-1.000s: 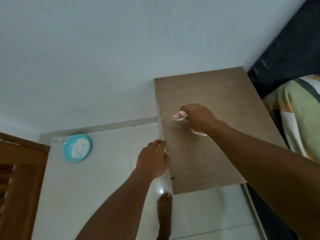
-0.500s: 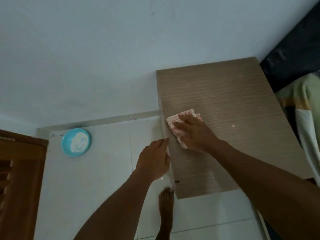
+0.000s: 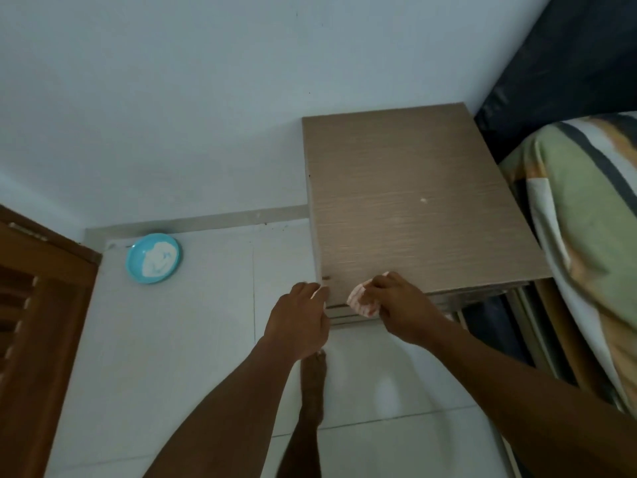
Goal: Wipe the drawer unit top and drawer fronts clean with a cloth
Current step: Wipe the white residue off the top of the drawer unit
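The drawer unit (image 3: 406, 201) has a light wood-grain top and stands against the white wall; I look down on it. A small pale speck (image 3: 423, 200) lies on the top, right of centre. My right hand (image 3: 403, 305) holds a pink-and-white cloth (image 3: 362, 300) bunched over the unit's front edge, near its left corner. My left hand (image 3: 298, 319) rests at the front left corner with its fingertips against the edge. Just under the front edge only thin strips of the drawer fronts (image 3: 351, 315) show.
A turquoise plate (image 3: 153, 258) lies on the white tiled floor to the left. A brown wooden door (image 3: 38, 305) fills the left edge. A bed with a green, orange and white cover (image 3: 586, 236) stands right of the unit. My bare foot (image 3: 312, 377) is below the hands.
My right hand has dragged the cloth from the left middle of the top down to the front edge. My left hand has slid along the left edge to the front corner.
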Motion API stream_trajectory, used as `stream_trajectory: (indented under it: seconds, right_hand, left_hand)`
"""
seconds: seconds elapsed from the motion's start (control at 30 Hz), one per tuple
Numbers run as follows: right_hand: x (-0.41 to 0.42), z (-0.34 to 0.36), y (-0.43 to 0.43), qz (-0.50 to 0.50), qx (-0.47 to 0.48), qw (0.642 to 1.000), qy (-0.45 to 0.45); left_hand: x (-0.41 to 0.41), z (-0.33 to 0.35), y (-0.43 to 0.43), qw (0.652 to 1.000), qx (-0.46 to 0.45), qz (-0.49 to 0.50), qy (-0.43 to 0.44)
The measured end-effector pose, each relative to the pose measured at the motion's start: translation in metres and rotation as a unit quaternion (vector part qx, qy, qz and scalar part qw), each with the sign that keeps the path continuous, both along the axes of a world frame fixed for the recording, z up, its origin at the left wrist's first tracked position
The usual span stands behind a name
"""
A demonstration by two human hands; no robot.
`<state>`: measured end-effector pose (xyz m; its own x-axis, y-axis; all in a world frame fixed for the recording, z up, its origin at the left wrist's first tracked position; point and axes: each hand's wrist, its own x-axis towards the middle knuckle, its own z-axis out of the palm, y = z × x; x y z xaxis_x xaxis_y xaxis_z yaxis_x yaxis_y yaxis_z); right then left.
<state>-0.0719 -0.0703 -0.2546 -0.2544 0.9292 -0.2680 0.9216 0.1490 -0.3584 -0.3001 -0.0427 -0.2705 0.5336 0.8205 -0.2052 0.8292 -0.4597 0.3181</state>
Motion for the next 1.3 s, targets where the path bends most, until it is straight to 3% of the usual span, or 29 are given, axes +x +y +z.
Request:
stream_trajectory:
  seconds: [0.13,0.43,0.63,0.9,1.3]
  right_hand:
    - [0.007,0.021,-0.037,0.002,-0.042,0.999,-0.005]
    - [0.001,0.047,0.027,-0.114,0.056,0.990,0.061]
    - [-0.006,0.039,0.082,-0.272,0.032,0.935,0.227]
    - [0.010,0.065,0.192,-0.226,-0.041,0.963,0.137]
    - [0.029,0.055,0.332,-0.155,0.008,0.988,0.005]
  left_hand:
    - [0.002,0.012,-0.033,1.000,0.002,0.001,0.019]
    - [0.016,0.033,0.006,0.999,0.033,0.015,0.035]
    - [0.026,0.028,0.064,0.999,0.034,0.019,0.017]
    - [0.029,0.040,0.153,0.999,-0.034,-0.006,-0.002]
    - [0.050,0.056,0.285,0.997,-0.075,0.025,-0.012]
